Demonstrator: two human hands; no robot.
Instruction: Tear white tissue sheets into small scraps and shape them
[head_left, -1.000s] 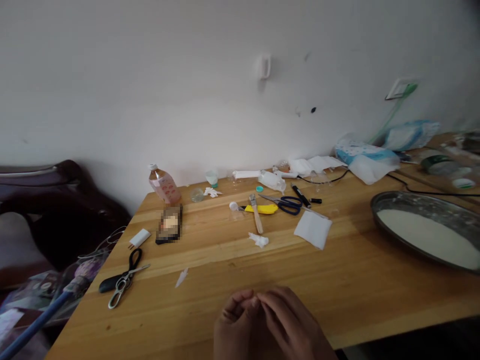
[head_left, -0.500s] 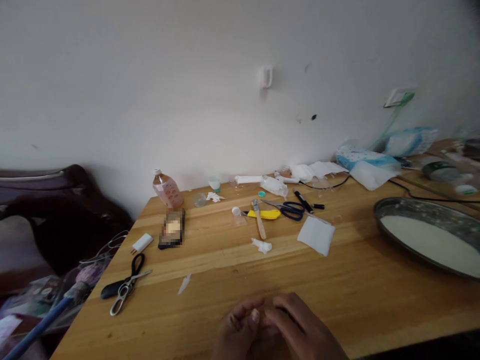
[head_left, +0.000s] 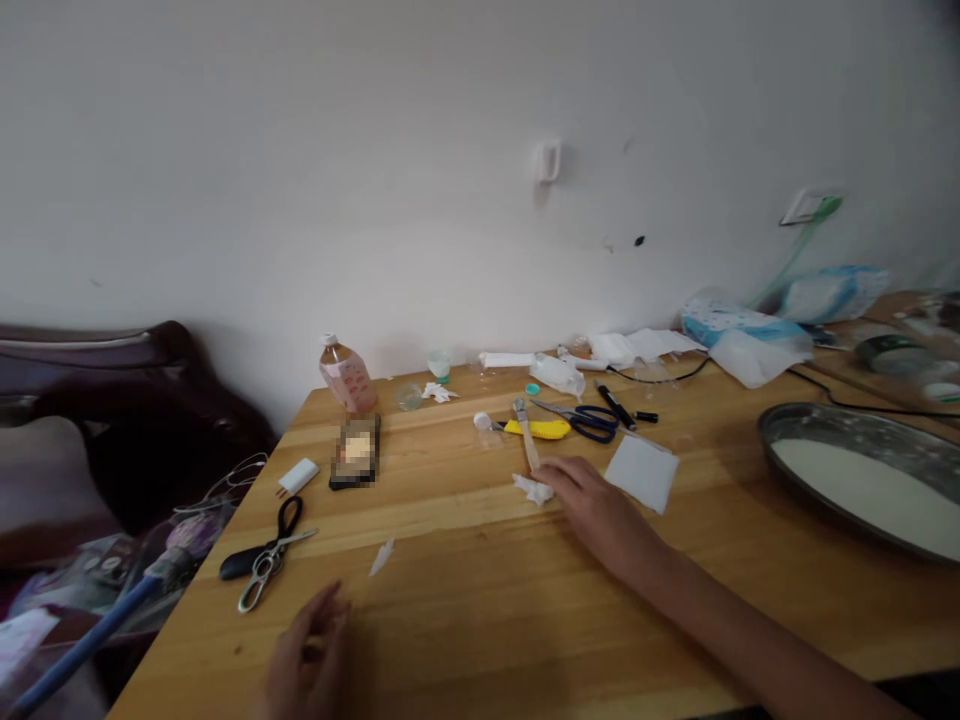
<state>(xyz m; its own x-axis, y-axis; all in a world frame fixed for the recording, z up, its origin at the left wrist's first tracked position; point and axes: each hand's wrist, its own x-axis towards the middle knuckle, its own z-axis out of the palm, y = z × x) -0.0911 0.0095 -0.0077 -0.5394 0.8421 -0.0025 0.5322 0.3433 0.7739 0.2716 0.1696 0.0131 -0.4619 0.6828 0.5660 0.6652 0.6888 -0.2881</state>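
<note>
My right hand (head_left: 581, 495) reaches out over the middle of the table, its fingers stretched. Their tips meet the lower end of a wooden-handled tool with a metal head (head_left: 527, 435), next to a crumpled piece of white tissue (head_left: 533, 488). I cannot make out whether they touch the handle or the tissue. My left hand (head_left: 307, 650) is at the near left, slightly blurred, its fingers loosely bent and apart with nothing seen in them. Beyond the tool are a yellow utility knife (head_left: 544, 429) and dark blue scissors (head_left: 592, 423). A folded white sheet (head_left: 642, 472) lies right of my right hand.
A wide metal pan (head_left: 772, 455) with white contents stands at the right. Silver scissors (head_left: 262, 575), a white charger (head_left: 298, 477), a phone (head_left: 355, 452) and a pink-labelled bottle (head_left: 347, 375) are on the left. A black cable (head_left: 660, 380) runs along the back.
My hands, together at the front edge before, have parted. The right has gone forward to the wooden-handled tool, the left to the left. The view has shifted slightly.
</note>
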